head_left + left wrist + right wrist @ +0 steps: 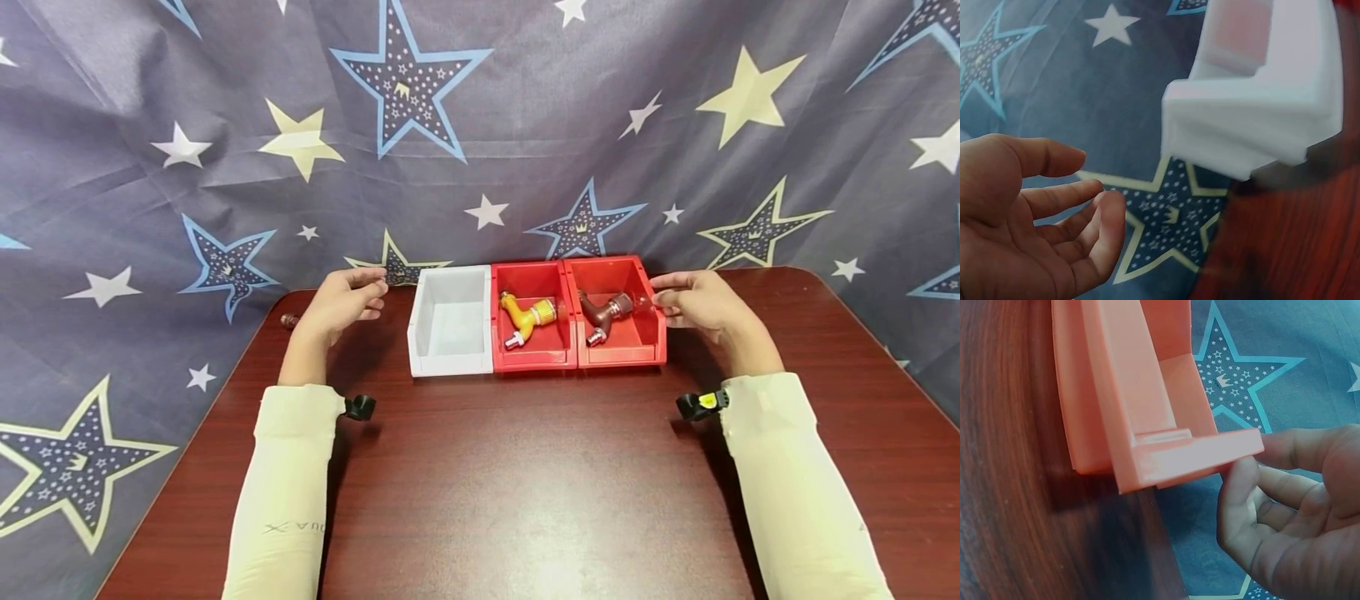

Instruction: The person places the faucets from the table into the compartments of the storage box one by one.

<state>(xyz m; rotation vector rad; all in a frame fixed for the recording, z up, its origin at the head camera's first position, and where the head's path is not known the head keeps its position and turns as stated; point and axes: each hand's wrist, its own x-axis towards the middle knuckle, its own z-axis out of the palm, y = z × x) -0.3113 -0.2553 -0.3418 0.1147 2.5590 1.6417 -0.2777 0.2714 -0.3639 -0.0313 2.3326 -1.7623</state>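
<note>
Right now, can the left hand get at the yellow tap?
Likely yes: the left hand looks empty, and the yellow tap lies in the open-topped middle red bin. The white bin stands between, so reach over it.

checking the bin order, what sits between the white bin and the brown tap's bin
Another red bin, holding the yellow tap; the head view shows it.

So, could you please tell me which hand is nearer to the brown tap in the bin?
Right. The right hand touches the right edge of the red bin that holds the brown tap; the left hand is farther off, left of the white bin.
</note>
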